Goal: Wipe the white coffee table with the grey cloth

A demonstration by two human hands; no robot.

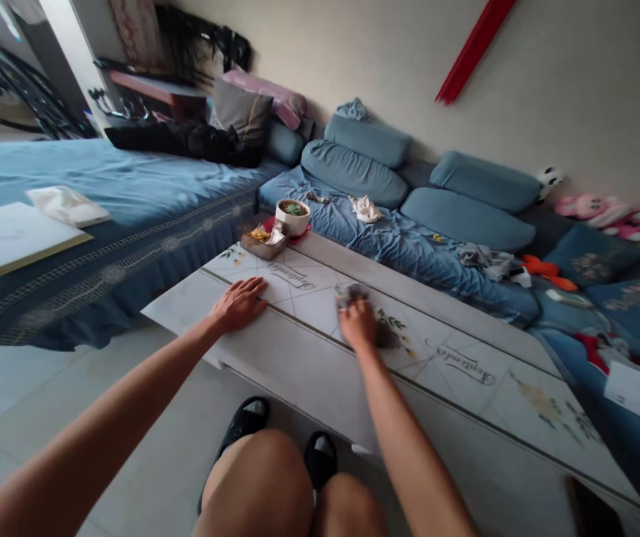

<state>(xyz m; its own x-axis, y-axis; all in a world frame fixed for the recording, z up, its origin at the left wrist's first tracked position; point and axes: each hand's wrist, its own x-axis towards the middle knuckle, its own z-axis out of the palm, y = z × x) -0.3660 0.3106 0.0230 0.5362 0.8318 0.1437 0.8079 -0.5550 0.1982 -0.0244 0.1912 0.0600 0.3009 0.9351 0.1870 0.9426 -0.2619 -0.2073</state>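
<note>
My left hand point(240, 303) lies flat on the near left part of a white coffee table point(297, 358), its fingers stretched out and nothing in it. Near the middle of the tabletop, my right hand point(358, 322) is closed on a dark grey cloth point(352, 294), pressed against the patterned table runner point(320, 298). Both the hand and the cloth are a little blurred, and part of the cloth is hidden under the fingers.
At the table's far left corner stand a clear plastic box point(265, 239) with snacks and a white plant pot point(293, 218). A dark flat object point(593, 507) lies at the near right. Blue sofas point(353, 224) border the far and left sides.
</note>
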